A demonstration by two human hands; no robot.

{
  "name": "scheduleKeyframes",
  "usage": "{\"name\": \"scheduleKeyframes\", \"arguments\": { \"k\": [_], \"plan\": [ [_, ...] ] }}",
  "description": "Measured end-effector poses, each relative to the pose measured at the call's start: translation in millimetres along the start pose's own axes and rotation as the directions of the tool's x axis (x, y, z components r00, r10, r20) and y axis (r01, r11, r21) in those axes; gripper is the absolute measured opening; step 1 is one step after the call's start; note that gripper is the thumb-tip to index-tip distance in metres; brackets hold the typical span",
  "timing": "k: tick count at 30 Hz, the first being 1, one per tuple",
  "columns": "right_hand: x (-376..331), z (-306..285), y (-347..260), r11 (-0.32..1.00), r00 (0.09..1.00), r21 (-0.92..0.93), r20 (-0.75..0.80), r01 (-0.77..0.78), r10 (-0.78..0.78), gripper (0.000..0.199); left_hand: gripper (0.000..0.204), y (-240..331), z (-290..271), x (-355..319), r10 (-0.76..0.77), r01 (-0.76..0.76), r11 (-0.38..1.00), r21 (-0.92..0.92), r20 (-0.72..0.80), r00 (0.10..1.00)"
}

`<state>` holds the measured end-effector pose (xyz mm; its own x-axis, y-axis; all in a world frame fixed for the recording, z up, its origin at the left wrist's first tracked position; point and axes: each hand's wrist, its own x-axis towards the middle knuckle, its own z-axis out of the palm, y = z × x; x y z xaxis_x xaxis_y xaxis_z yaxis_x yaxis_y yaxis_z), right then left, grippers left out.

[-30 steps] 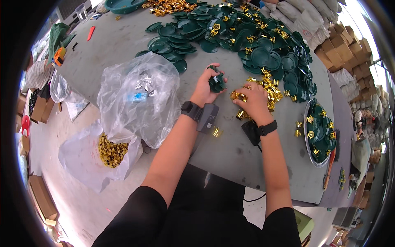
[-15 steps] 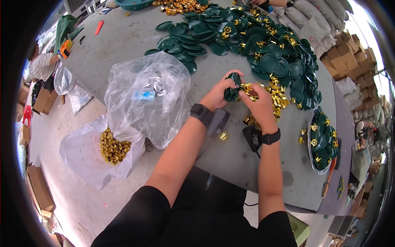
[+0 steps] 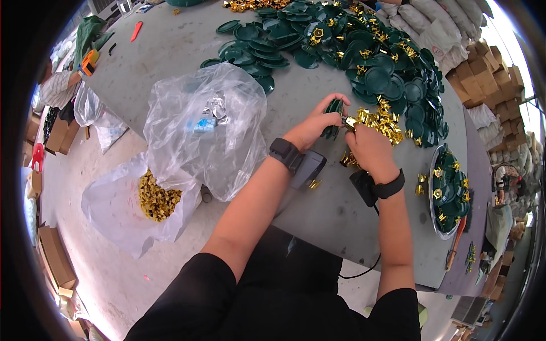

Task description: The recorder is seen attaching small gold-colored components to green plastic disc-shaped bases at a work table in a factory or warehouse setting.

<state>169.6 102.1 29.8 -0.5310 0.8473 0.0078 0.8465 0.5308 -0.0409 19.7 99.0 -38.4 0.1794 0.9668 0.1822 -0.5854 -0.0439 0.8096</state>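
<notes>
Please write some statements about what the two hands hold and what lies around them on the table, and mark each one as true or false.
1. The left hand holds a dark green disc. True.
2. The right hand rests flat on the table, away from the left hand. False: it is raised and meets the left hand at the disc, with a small gold piece at its fingers.
3. Loose gold pieces lie just beyond the hands. True.
4. The clear plastic bag lies at the person's right. False: it lies at the left.
5. Both wrists wear dark bands. True.
</notes>
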Motion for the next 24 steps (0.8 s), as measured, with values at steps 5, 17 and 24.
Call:
{"name": "scheduleKeyframes", "arguments": {
  "k": [5,17,24],
  "plan": [
    [0,0,5,0.999,0.999,-0.007,0.01,0.041,-0.041,0.023,0.044,3,5,-1,-0.009,0.012,0.991,0.136,-0.02,1.0],
    [2,-28,46,0.713,0.763,0.646,0.597,-0.273,-0.248,0.023,0.05,-3,36,-10,0.343,-0.383,0.657,0.649,0.196,0.919],
    [-20,-28,60,0.485,0.719,0.757,0.619,-0.438,-0.317,0.033,0.053,-16,45,-6,0.445,-0.473,0.655,0.589,0.206,0.872]
  ]
}}
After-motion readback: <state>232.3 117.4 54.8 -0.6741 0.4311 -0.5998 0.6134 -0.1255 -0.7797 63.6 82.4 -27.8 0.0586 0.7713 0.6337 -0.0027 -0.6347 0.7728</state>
